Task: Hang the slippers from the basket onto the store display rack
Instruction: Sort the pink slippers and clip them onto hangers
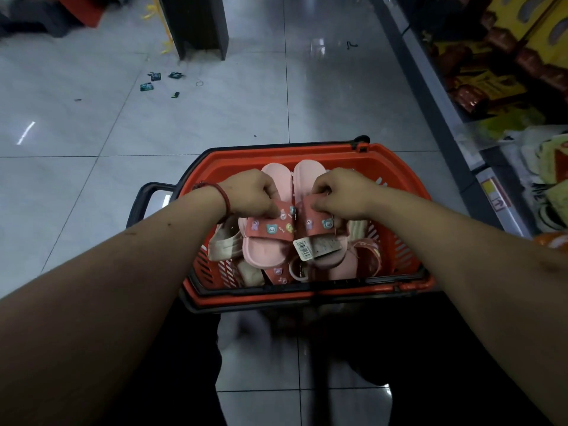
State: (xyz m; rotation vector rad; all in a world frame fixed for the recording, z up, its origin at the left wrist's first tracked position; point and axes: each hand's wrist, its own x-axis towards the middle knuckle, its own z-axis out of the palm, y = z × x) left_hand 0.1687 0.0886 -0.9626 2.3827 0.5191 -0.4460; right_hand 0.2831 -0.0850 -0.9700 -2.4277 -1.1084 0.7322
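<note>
An orange shopping basket (396, 167) stands on the floor in front of me with several slippers inside. Over it I hold a pair of pink slippers (267, 250) with red straps carrying small cartoon charms. My left hand (250, 192) pinches the strap of the left slipper. My right hand (344, 193) pinches the strap of the right slipper, and a white barcode tag (302, 249) hangs below it. Cream slippers (224, 245) and other pink ones (365, 256) lie underneath in the basket.
A store shelf (436, 96) with packaged goods runs along the right. A dark pillar (196, 26) stands on the tiled floor ahead, with small scraps of litter (153, 79) to its left. The basket's black handle (144, 198) sticks out at the left.
</note>
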